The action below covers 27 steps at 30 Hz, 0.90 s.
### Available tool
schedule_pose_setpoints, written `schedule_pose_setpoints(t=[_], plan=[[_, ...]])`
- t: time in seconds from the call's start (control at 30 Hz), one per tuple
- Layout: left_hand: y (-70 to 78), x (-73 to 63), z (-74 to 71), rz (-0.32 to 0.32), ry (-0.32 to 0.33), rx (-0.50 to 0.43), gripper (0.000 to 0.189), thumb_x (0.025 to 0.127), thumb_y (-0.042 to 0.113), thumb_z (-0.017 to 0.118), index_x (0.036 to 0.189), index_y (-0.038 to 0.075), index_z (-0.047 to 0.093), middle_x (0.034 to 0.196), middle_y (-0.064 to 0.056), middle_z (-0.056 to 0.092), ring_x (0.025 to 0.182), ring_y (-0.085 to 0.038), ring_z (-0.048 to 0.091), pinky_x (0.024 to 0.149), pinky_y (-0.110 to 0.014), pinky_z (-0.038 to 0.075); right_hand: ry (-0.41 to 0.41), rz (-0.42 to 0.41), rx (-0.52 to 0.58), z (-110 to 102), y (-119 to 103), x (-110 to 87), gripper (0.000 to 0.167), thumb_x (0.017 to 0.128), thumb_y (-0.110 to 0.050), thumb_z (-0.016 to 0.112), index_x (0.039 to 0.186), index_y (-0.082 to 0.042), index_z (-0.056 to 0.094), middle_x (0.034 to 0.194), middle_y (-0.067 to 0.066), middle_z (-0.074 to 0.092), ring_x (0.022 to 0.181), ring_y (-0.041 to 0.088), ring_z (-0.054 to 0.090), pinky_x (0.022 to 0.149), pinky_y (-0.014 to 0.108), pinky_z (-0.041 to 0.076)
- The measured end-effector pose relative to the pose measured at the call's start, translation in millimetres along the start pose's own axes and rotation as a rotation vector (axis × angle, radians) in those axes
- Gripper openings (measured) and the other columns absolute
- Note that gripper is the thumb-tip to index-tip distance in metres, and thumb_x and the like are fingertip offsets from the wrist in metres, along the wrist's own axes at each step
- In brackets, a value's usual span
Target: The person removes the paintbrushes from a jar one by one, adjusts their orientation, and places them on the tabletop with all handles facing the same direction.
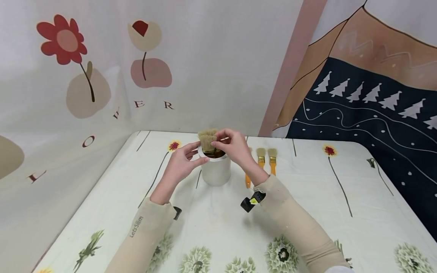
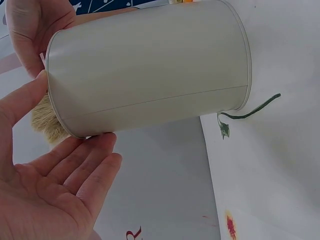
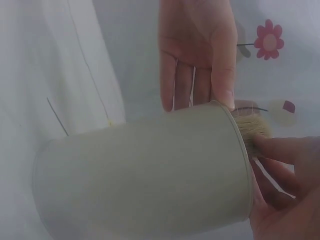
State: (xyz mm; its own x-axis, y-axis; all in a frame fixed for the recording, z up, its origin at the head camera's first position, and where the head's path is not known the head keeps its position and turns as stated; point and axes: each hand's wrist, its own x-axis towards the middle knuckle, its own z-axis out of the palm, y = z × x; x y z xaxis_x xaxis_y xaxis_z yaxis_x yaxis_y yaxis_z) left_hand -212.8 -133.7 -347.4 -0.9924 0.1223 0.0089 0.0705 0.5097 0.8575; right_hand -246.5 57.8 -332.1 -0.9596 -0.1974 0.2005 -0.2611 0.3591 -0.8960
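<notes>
A white cylindrical canister (image 1: 216, 172) stands upright at the back middle of the table. Pale paintbrush bristles (image 1: 206, 139) with gold-coloured ferrules rise above its rim; the handles are hidden inside. My right hand (image 1: 235, 148) reaches over the rim and pinches a paintbrush (image 3: 252, 131) by its bristles, thumb on the near side. On the left, my left hand (image 1: 181, 163) rests against the canister with its fingers (image 2: 75, 165) nearly straight along the side. Its thumb (image 2: 30, 97) touches the rim.
Right of the canister lie more paintbrushes (image 1: 272, 157) with orange handles, one partly hidden by my right forearm. A flower-print cloth (image 1: 218, 223) covers the table. Behind it hangs a printed curtain (image 1: 218, 68), with a dark panel at the right.
</notes>
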Motion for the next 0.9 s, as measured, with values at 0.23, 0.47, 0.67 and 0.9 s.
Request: schedule_pose_setpoints(t=[0.23, 0.47, 0.67, 0.9], plan=[[-1.5, 0.2, -0.3, -0.001, 0.004, 0.001, 0.068, 0.088, 0.027, 0.077, 0.149, 0.011, 0.048, 0.153, -0.013, 0.048, 0.137, -0.035, 0.052, 0.111, -0.045, 0.047, 0.007, -0.007, 0.019, 0, -1, -1.6, 0.018, 0.091, -0.013, 0.073, 0.106, -0.003, 0.070, 0.105, 0.015, 0.070, 0.096, 0.029, 0.072, 0.079, 0.033, 0.061], [-1.7, 0.7, -0.2, -0.008, 0.007, 0.003, 0.068, 0.088, 0.029, 0.077, 0.148, 0.012, 0.049, 0.153, -0.013, 0.048, 0.136, -0.035, 0.052, 0.111, -0.046, 0.047, 0.018, 0.003, 0.062, -1, -3, -1.7, 0.017, 0.092, -0.011, 0.071, 0.107, -0.003, 0.070, 0.107, 0.015, 0.070, 0.097, 0.029, 0.072, 0.079, 0.033, 0.061], [-1.1, 0.8, -0.3, -0.006, 0.005, -0.002, 0.068, 0.088, 0.028, 0.077, 0.148, 0.012, 0.049, 0.152, -0.013, 0.050, 0.136, -0.035, 0.053, 0.111, -0.047, 0.047, 0.024, -0.008, 0.077, -3, -4, -2.5, 0.016, 0.093, -0.012, 0.070, 0.107, -0.003, 0.070, 0.108, 0.015, 0.070, 0.100, 0.028, 0.071, 0.081, 0.034, 0.061], [-0.9, 0.3, -0.5, -0.009, 0.001, 0.003, 0.069, 0.088, 0.028, 0.077, 0.149, 0.011, 0.047, 0.152, -0.014, 0.050, 0.137, -0.037, 0.052, 0.112, -0.048, 0.046, 0.037, -0.021, 0.103, -10, -10, -3.3, 0.017, 0.094, -0.013, 0.070, 0.108, -0.004, 0.070, 0.112, 0.014, 0.069, 0.104, 0.028, 0.069, 0.088, 0.038, 0.061]])
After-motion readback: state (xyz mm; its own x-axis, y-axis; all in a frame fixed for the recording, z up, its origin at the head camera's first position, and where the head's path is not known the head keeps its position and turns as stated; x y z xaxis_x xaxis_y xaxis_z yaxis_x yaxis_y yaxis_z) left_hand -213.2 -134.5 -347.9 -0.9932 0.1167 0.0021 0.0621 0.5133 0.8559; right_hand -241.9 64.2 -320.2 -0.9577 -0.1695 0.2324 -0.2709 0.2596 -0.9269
